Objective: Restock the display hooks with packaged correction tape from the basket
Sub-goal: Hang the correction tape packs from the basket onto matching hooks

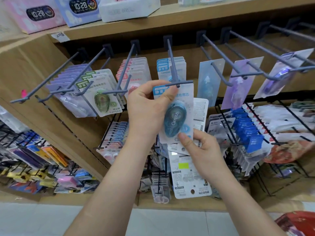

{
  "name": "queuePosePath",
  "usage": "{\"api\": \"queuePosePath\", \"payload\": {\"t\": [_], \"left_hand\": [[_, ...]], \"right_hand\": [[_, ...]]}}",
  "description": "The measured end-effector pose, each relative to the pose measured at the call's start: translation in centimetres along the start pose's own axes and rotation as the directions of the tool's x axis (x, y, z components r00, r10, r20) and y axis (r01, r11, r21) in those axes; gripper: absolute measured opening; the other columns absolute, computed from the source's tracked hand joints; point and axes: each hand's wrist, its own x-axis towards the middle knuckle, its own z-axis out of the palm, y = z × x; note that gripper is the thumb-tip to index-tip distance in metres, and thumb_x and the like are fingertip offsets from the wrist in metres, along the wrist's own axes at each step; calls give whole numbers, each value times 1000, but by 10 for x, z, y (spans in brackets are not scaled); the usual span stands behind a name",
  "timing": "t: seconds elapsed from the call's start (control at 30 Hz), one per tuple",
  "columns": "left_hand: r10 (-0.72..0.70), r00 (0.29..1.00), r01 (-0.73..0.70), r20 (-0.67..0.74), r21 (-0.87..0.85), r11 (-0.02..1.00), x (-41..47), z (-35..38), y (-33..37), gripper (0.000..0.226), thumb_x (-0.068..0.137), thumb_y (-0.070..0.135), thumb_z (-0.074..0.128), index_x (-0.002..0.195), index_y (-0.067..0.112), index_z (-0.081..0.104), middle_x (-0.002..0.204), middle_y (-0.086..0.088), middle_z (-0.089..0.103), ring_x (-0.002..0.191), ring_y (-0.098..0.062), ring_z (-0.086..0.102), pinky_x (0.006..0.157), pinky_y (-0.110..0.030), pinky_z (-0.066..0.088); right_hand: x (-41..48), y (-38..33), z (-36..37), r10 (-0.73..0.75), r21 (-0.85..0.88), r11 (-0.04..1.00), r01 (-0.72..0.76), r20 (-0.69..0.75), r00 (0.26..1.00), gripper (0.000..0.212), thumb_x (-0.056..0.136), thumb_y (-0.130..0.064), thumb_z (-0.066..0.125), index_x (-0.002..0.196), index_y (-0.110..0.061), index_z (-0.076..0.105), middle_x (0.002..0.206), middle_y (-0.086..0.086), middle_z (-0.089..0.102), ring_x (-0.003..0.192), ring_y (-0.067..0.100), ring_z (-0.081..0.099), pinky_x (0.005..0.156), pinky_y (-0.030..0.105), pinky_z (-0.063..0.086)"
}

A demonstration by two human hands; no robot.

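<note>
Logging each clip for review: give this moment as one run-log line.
step: hanging | left hand: pinches top of blue correction tape pack at hook tip | right hand: holds its bottom edge plus spare packs

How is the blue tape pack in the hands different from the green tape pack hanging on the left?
The blue card-backed correction tape pack holds a blue dispenser, and the green card-backed correction tape pack holds a green one. The left hand grips the blue pack's top and the right hand pinches its bottom, with the top at the tip of a grey metal hook. The green pack hangs with no hand on it. Both say Campus.
</note>
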Motion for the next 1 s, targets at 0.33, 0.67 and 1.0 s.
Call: {"api": "queuePosePath", "payload": {"t": [0.33,0.67,1.0], "left_hand": [[-166,986,168,37,-83,982,-2,7,4,10,84,6,75,85,12,67,81,-5,74,76,-16,72,67,-31,59],[-92,990,84,108,77,994,-46,-12,-15,65,85,2,73,122,45,42,95,3,73,86,-14,73,75,-30,60],[16,986,42,-165,341,939,8,4,-58,32,85,21,77,115,31,72,92,14,69,76,-6,58,83,-35,57]], "right_hand": [[-4,-3,5,-3,105,994,0,27,1000,79,91,-64,43,86,15,50,84,37,50,74,18,46,70,33,39],[0,-12,-2,130,338,932,-132,28,991,35,94,-35,47,98,-13,74,99,3,78,96,17,73,81,24,58],[-1,5,-27,-60,-69,996,53,-104,993,61,101,-7,52,133,-57,37,135,-38,42,121,-17,46,95,6,40]]}}
